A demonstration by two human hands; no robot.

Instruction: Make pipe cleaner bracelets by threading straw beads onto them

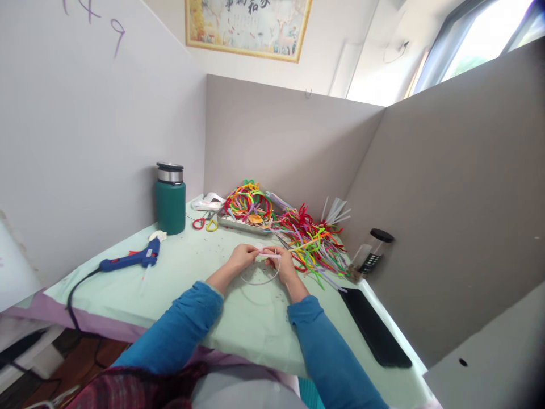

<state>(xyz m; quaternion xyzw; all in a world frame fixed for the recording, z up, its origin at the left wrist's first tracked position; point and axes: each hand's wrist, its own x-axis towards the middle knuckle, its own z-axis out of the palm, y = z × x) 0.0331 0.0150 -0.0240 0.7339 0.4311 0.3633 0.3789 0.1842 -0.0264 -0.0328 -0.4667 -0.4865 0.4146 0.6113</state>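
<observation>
Both my hands are together above the middle of the table. My left hand (244, 256) pinches one end of a pale pink strip (269, 256), which looks like a pipe cleaner. The fingers of my right hand (283, 262) are closed at the other end of the strip. From between the hands a thin whitish hoop (260, 283), like a headband, curves down toward me. The strip lies across the hoop's upper part; the fingers hide whether it is wound around it. Just beyond my right hand spreads a pile of coloured pipe cleaners (304, 224).
A metal tray (242, 226) holds coloured rings. Scissors (212, 225) and a green flask (170, 204) stand left of it. A blue glue gun (131, 259) lies at the left, its cord over the edge. At the right are a black-lidded jar (377, 250) and a black slab (374, 329). Partitions surround the table.
</observation>
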